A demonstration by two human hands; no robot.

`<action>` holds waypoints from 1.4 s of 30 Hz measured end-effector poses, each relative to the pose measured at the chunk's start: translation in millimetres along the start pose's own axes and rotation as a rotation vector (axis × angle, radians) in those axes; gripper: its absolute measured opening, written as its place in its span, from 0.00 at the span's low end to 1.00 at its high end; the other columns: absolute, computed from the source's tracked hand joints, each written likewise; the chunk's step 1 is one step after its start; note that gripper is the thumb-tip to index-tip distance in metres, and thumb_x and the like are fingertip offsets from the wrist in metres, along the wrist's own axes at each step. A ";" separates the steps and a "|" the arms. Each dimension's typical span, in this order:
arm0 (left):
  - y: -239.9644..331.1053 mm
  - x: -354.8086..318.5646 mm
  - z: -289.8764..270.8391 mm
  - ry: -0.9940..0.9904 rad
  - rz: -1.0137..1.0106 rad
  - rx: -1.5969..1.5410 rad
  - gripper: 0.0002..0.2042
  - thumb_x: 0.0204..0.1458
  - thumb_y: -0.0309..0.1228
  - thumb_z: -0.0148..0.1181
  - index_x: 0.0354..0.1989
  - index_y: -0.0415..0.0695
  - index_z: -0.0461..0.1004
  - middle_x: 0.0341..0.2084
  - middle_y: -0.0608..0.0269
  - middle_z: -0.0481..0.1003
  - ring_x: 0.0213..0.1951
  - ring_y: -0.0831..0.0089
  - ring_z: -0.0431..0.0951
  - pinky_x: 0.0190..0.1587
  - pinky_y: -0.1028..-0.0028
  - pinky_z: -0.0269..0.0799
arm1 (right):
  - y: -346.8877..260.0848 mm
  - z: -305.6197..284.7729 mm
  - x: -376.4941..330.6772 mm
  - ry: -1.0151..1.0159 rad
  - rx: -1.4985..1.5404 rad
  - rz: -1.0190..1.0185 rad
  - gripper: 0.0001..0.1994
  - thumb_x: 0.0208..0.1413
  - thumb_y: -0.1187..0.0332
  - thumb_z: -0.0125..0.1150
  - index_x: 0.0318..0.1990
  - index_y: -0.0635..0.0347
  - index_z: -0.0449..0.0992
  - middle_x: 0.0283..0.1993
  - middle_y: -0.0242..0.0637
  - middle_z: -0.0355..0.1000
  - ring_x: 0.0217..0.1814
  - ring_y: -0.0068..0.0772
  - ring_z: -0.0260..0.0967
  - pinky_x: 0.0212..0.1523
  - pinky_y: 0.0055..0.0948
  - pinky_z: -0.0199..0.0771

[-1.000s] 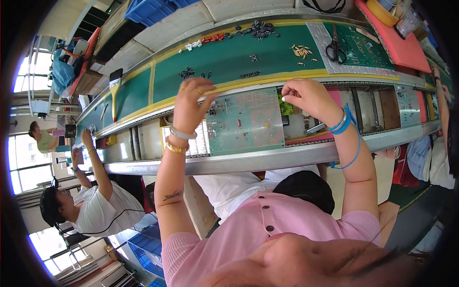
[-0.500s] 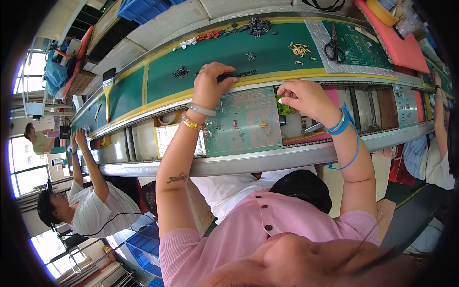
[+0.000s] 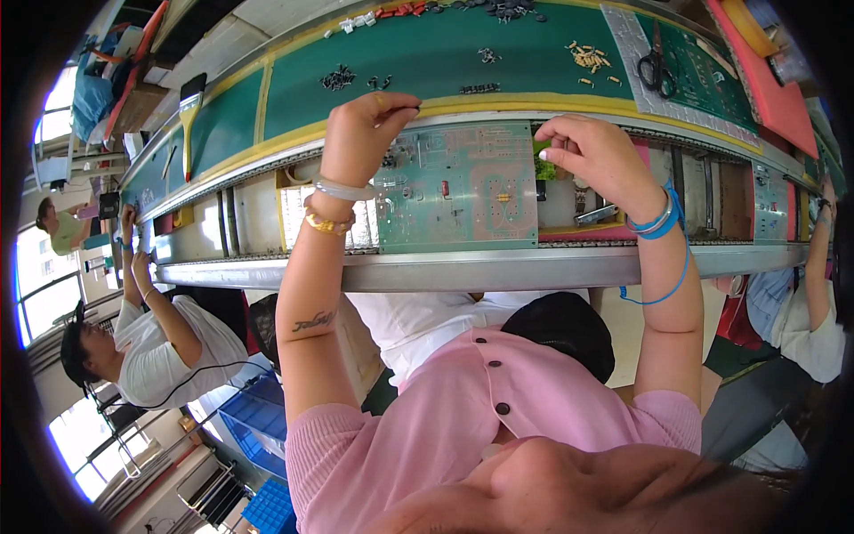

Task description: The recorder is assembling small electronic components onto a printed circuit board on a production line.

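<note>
A green circuit board [image 3: 480, 200] lies between the conveyor rails in front of me, with a small red part [image 3: 445, 189] and a yellow-banded part [image 3: 503, 198] on it. My left hand [image 3: 363, 133] hovers over the board's upper left corner, thumb and forefinger pinched together; whatever they hold is too small to make out. Beside the board's right edge is my right hand [image 3: 592, 160], its fingers loosely bent and a gap showing between thumb and forefinger. A bright green piece [image 3: 543, 163] shows under those fingertips.
Beyond the rail, the green work strip holds piles of black components [image 3: 338, 78], a row of small black parts [image 3: 480, 88] and yellowish parts [image 3: 590, 58]. Black scissors [image 3: 656, 67] lie at right, a brush [image 3: 189, 120] at left. Co-workers sit on both sides.
The left hand has come back from beside the row of black parts to above the board, its fingers closing into a pinch. The view has shifted; the right hand remains near the board's right edge.
</note>
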State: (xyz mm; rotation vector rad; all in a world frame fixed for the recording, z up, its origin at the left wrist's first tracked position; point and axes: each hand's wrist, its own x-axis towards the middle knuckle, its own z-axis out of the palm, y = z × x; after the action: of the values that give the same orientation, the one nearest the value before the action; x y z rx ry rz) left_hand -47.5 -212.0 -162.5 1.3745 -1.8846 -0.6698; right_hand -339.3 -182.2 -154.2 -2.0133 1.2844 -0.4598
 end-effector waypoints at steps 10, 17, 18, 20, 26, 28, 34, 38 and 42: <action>-9.3 -9.5 -5.1 -0.059 0.240 0.320 0.06 0.35 0.22 0.65 0.25 0.43 0.79 0.29 0.63 0.73 0.35 0.60 0.70 0.40 0.66 0.68 | 3.6 1.9 1.3 -0.014 0.010 0.021 0.10 0.50 0.67 0.59 0.40 0.57 0.75 0.25 0.34 0.69 0.24 0.29 0.65 0.27 0.29 0.63; -13.8 -9.7 -2.5 -0.067 0.252 0.357 0.05 0.35 0.22 0.65 0.24 0.43 0.79 0.28 0.62 0.72 0.36 0.59 0.70 0.40 0.66 0.68 | 2.0 2.4 0.6 -0.003 0.042 0.029 0.10 0.50 0.67 0.59 0.40 0.58 0.75 0.26 0.35 0.70 0.25 0.27 0.65 0.29 0.27 0.64; -13.6 -9.9 -2.3 -0.064 0.259 0.368 0.05 0.35 0.22 0.65 0.23 0.43 0.79 0.28 0.63 0.72 0.36 0.60 0.70 0.40 0.66 0.68 | 1.9 2.4 0.6 -0.007 0.038 0.029 0.10 0.50 0.67 0.59 0.40 0.58 0.75 0.26 0.35 0.70 0.25 0.27 0.65 0.29 0.27 0.64; -12.0 -10.4 -2.0 -0.060 0.264 0.379 0.05 0.35 0.22 0.65 0.23 0.43 0.79 0.28 0.63 0.72 0.36 0.60 0.70 0.40 0.66 0.68 | 1.8 2.3 0.8 -0.011 0.035 0.028 0.10 0.50 0.67 0.59 0.40 0.59 0.75 0.26 0.35 0.70 0.25 0.27 0.65 0.29 0.27 0.64; -1.1 -10.6 1.9 -0.049 0.339 0.509 0.04 0.34 0.22 0.64 0.22 0.44 0.79 0.28 0.63 0.72 0.36 0.61 0.70 0.40 0.67 0.70 | 2.5 1.6 0.4 -0.017 0.032 0.036 0.10 0.50 0.67 0.59 0.40 0.59 0.75 0.27 0.34 0.70 0.25 0.27 0.65 0.29 0.27 0.64; -0.3 -10.4 1.8 -0.090 0.364 0.562 0.07 0.34 0.22 0.65 0.25 0.43 0.79 0.29 0.64 0.71 0.36 0.62 0.69 0.40 0.67 0.68 | 2.8 2.1 1.2 -0.014 0.027 0.028 0.10 0.50 0.67 0.60 0.40 0.58 0.75 0.26 0.34 0.70 0.25 0.27 0.64 0.29 0.27 0.64; -1.9 -9.6 -6.1 -0.048 0.385 0.478 0.07 0.35 0.21 0.64 0.26 0.44 0.79 0.29 0.65 0.72 0.35 0.62 0.69 0.39 0.68 0.68 | 3.2 1.7 1.7 -0.018 -0.011 0.048 0.10 0.52 0.65 0.57 0.40 0.57 0.75 0.25 0.37 0.70 0.26 0.32 0.65 0.29 0.31 0.64; 4.8 -17.4 -12.1 -0.113 0.375 0.528 0.10 0.34 0.19 0.59 0.27 0.45 0.80 0.28 0.64 0.73 0.36 0.63 0.70 0.39 0.68 0.69 | 4.2 -1.0 0.2 0.041 -0.035 0.001 0.09 0.53 0.65 0.55 0.39 0.57 0.75 0.26 0.39 0.71 0.28 0.39 0.68 0.30 0.34 0.65; 8.7 -14.6 -9.0 -0.104 0.389 0.492 0.09 0.36 0.19 0.59 0.28 0.45 0.79 0.28 0.64 0.74 0.35 0.62 0.71 0.39 0.68 0.70 | 7.0 3.1 -1.0 0.076 -0.065 -0.067 0.08 0.54 0.66 0.53 0.38 0.56 0.75 0.32 0.40 0.74 0.34 0.45 0.70 0.34 0.38 0.68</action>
State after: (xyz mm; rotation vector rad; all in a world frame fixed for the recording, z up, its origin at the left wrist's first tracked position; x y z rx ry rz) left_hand -42.8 -195.5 -153.9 1.2091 -2.4193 -0.0833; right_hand -342.4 -182.1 -161.3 -2.1158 1.2958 -0.5375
